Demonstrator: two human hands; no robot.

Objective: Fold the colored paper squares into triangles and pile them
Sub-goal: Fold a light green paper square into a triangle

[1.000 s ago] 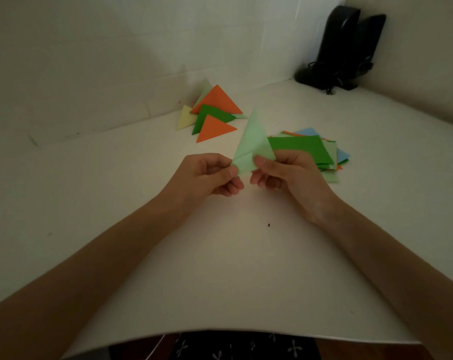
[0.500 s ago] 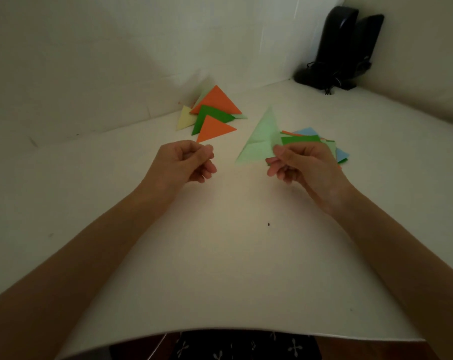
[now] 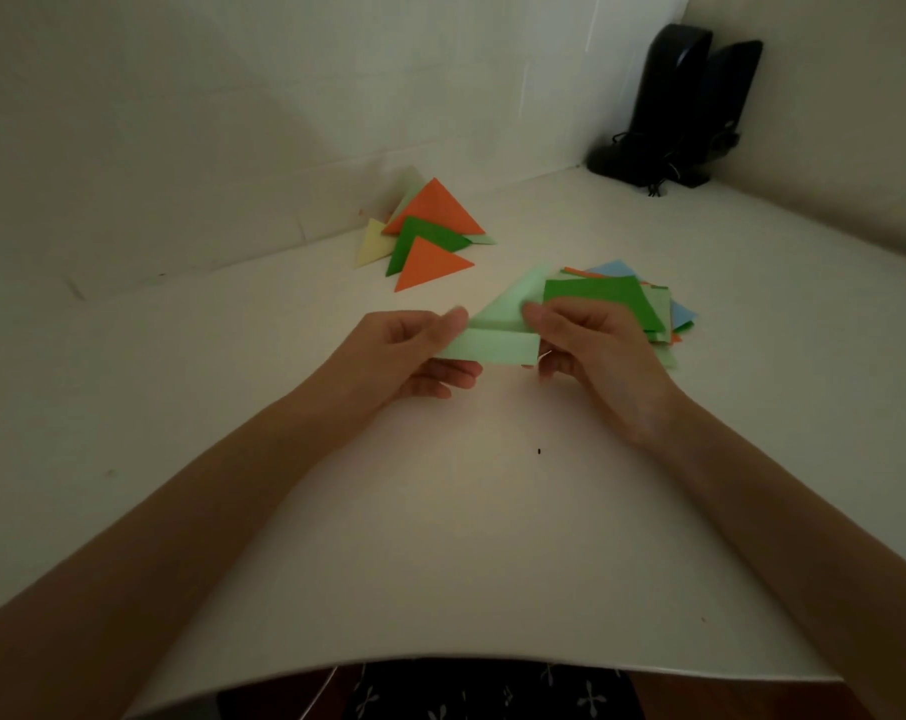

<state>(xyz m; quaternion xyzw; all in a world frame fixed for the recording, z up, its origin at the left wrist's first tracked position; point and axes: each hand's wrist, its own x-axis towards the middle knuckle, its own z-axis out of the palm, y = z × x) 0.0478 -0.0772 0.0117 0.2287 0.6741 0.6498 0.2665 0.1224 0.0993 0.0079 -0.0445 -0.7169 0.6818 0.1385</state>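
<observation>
I held a light green paper in both hands, just above the white table. My left hand pinched its left end, with my thumb on top and my fingers curled under it. My right hand pinched its right side the same way. The paper was partly folded. It had a pointy part going up and away from me, and a flat strip along the edge near me.

Right behind my right hand lay the stack of paper squares. A dark green square was on top. Blue, orange and light green ones peeked out from under it.

The pile of folded triangles sat farther back and to the left, close to the wall. I saw two orange ones, a dark green one, a pale yellow one and some light green in it. They lay over each other, a bit messy.

Two black speakers stood in the far right corner of the table. A tiny dark speck was on the table between my arms.
</observation>
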